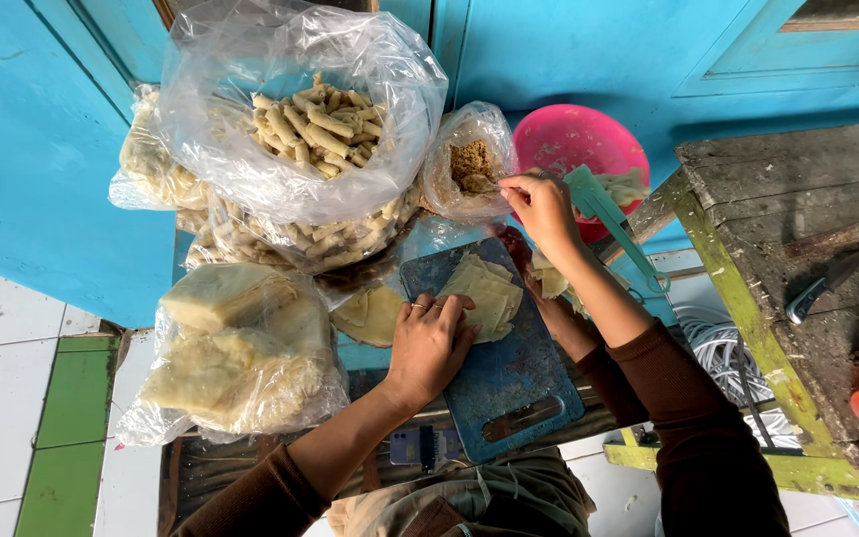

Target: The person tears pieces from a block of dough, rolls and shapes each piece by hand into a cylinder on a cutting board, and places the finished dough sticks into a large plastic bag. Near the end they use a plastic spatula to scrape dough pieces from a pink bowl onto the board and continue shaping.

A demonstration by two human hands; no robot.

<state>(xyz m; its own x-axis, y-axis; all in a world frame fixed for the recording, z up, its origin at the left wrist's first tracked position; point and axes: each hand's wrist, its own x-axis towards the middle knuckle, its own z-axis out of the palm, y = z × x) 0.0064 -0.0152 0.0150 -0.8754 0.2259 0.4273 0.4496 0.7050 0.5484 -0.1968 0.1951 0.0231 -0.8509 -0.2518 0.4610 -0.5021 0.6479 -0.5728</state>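
Near the middle of the frame, I have my left hand (428,343) pressed flat, fingers spread, on a stack of pale thin wrapper sheets (487,290) that lies on a blue cutting board (509,383). It grips nothing; it only pins the sheets down. My right hand (541,207) is up toward the top centre, fingers pinched together at the mouth of a small clear bag of brown crumbly filling (471,167). Whether it has a pinch of filling between the fingertips I cannot tell.

To my mind, doing this well means keeping the left palm light, since the sheets look soft and limp and would crease or tear under a drag, and taking only a small pinch, since the filling looks loose and dry and would scatter.

The wrappers are creamy yellow, roughly square, with slightly curled edges. The board is scuffed plastic with a handle slot at its lower end. A large crinkled clear bag (300,109) at upper left holds short rolled sticks (318,124), beige and tube-shaped. Below it, at left, another clear bag (236,363) holds blocks of more pale sheets. A pink plastic bowl (574,139) sits just right of the filling bag, with a green flat tool (603,214) leaning at its rim. On the right of the frame stands a worn wooden table (797,209) with flaking green paint.
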